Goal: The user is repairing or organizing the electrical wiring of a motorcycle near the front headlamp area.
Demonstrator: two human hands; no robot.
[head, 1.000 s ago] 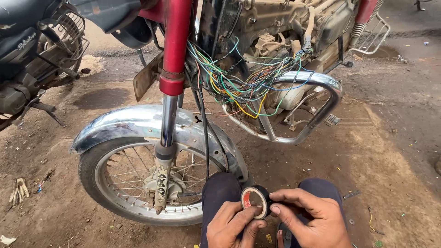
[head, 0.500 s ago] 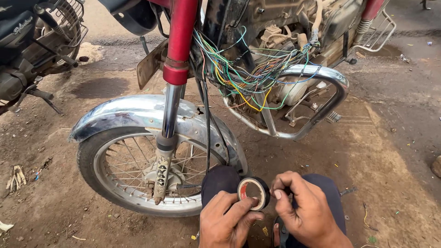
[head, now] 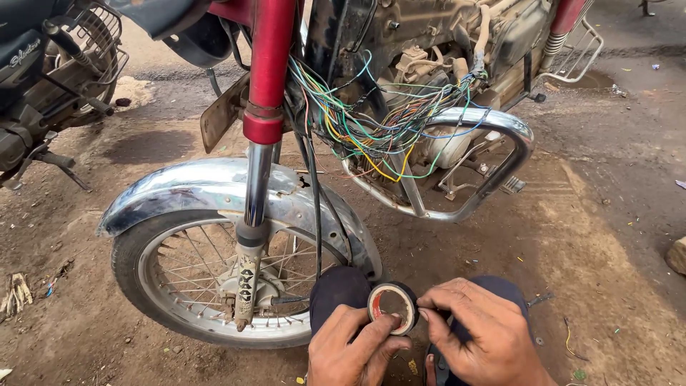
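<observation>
Two bare hands at the bottom centre hold a roll of black electrical tape (head: pixel 392 307): the left hand (head: pixel 354 348) pinches it upright while the right hand (head: pixel 482 336) fingertips pick at its edge, apparently freeing the tape end; peeling needs a firm nail grip.

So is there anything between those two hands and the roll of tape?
Nothing visible. The left hand holds the black tape roll from below, and the right hand pinches its edge. Both touch it directly, in front of the motorcycle's front wheel.
</observation>
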